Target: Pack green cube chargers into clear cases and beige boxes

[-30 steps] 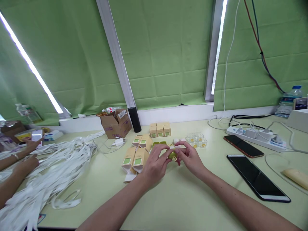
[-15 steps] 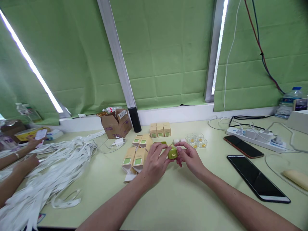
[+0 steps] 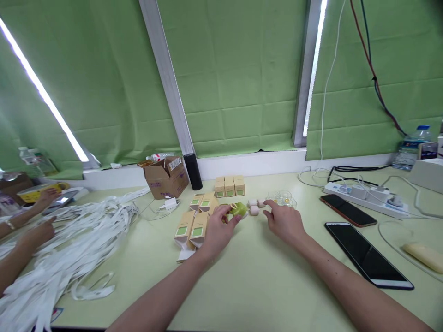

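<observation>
The left hand grasps a small, rounded, glossy green case with a pale loop on it, above the middle of the table. The right hand has its index finger out toward small pale pink blocks; whether it touches one is unclear. Clear cups lie just beyond that hand. The table is pale and smooth, with green blinds behind its far edge. Tan cartons crowd the left hand's outer side. White straps cover much of the table's left end, and a large phone lies toward the right edge. Between the forearms, the table is bare to the near edge.
</observation>
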Available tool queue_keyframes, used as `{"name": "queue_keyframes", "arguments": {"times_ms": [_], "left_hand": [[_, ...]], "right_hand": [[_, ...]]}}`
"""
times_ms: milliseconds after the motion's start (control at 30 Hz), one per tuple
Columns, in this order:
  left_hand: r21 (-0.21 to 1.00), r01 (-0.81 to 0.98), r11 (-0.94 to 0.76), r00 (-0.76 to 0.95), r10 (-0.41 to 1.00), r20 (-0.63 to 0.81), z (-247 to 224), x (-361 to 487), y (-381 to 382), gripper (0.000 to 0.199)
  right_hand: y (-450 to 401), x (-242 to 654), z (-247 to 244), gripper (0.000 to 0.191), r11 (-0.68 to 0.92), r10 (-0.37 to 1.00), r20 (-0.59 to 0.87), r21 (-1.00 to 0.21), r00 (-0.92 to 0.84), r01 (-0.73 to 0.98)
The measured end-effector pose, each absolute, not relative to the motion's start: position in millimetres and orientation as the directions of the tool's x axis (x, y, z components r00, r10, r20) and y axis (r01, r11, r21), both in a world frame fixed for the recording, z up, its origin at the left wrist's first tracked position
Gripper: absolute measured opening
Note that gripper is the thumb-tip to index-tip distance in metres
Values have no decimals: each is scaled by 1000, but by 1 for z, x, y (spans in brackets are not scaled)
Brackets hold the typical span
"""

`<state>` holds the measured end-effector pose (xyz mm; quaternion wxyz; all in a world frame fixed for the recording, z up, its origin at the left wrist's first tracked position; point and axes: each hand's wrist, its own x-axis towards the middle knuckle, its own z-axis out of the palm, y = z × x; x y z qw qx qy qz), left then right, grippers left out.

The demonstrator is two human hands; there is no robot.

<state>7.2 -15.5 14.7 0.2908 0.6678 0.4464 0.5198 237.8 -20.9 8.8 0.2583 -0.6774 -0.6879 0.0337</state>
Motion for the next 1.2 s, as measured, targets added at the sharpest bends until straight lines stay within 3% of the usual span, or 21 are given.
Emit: {"name": "queue_keyframes", "arguments": {"times_ms": [67,167,433,633,767,867,1067,1200], "left_hand": [[923,166,-346,75,938,338,16,7,-14,44],[961,65,-270,104,959,262,17,7,-12,51],[962,-219,-161,122,974,191,11,6,-7,49],[928,-358,-108,115,981,159,12,6,-8,45],[911,-402,-90,95,986,140,12,6,-8,43],[908,-410,-87,91,987,135,12,6,-8,41],[903,-423,-80,98,986,133,14,6,-9,43],[903,-422,-84,95,986,137,13,6,-9,43]], "right_hand": [[-17,247,11,31,-36,966,245,-183,81,983],[-10,257,10,29,-89,981,170,-61,99,994],[-10,261,15,30,-65,989,131,-17,67,998],[-32,229,16,20,169,970,177,-15,-163,986],[-46,210,7,15,385,907,219,-92,-358,918],[-48,205,1,17,461,875,257,-180,-411,869],[-39,213,-2,44,362,929,250,-453,-274,815],[-32,216,-10,65,342,940,237,-662,-247,667]]}}
